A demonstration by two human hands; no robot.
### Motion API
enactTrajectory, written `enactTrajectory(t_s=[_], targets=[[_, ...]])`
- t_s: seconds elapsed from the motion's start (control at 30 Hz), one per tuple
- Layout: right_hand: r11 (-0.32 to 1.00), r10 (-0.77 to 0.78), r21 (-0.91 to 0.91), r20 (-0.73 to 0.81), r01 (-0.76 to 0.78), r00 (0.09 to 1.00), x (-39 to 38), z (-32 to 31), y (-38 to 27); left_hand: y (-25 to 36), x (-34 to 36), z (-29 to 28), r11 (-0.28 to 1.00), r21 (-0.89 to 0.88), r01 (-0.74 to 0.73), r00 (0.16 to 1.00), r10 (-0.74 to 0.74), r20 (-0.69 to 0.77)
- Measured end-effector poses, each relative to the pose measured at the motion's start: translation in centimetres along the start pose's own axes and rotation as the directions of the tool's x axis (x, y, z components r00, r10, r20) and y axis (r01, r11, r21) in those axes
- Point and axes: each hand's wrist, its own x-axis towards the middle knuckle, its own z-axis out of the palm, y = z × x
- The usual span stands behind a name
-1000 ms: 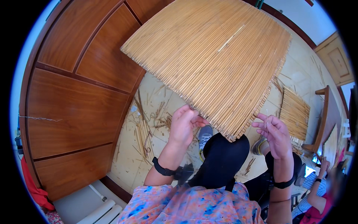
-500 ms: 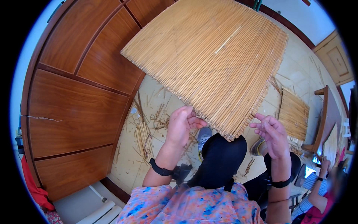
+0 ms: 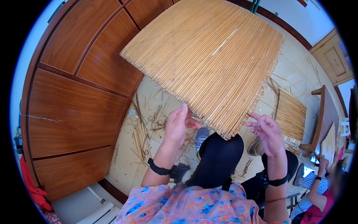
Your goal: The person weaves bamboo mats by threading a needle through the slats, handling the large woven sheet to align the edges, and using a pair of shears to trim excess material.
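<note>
A big mat of straw-coloured reed stalks point(image 3: 209, 56), bound side by side, slopes across the view, its near corner by my dark-trousered knee. My left hand point(image 3: 178, 123) grips the mat's near left edge, thumb at the rim and curled fingers beneath. Just off the right edge, close to the near corner, is my right hand point(image 3: 269, 135). Its fingers are bent, and the thumb seems to pinch a thin, pale, needle-like thing point(image 3: 261, 111); its exact kind is too fine to make out. One paler stalk point(image 3: 224, 42) stands out on the mat.
Brown wooden cabinet doors point(image 3: 74, 115) rise on the left. Loose stalks point(image 3: 141, 140) and scraps litter the tiled floor. A smaller reed mat point(image 3: 291, 115) lies at right, near a wooden table point(image 3: 321, 119). Another person's arm point(image 3: 317, 190) shows at lower right.
The mat appears slightly further left and up. My right hand has shifted a little left and down, and the thin thing at its fingers shows more clearly. My left hand keeps to the edge.
</note>
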Motion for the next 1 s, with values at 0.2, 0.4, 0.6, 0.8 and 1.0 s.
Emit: enactTrajectory(t_s=[0.2, 0.4, 0.6, 0.8, 1.0], targets=[[1.000, -0.006, 0.005, 0.018, 0.006, 1.000, 0.1, 0.1, 0.2, 0.4, -0.7, 0.3, 0.999, 0.033, 0.018, 1.000, -0.018, -0.001], [1.000, -0.005, -0.001, 0.002, 0.005, 1.000, 0.0, 0.4, 0.1, 0.0, -0.5, 1.2, 0.999, -0.023, 0.040, 0.999, -0.040, 0.008], [1.000, 0.004, 0.005, 0.005, -0.004, 1.000, 0.0, 0.4, 0.2, -1.2, -0.5, 2.3, 0.993, 0.029, 0.118, 0.992, -0.119, 0.036], [1.000, 0.001, -0.015, 0.008, -0.001, 1.000, -0.1, 0.5, 0.0, -2.2, -0.6, 2.8, 1.000, -0.022, -0.002, 0.999, 0.001, -0.037], [1.000, 0.000, -0.024, 0.005, 0.000, 1.000, -0.1, 0.5, 0.0, -2.1, -0.8, 2.9, 0.998, -0.046, 0.053, 0.996, -0.056, -0.069]])
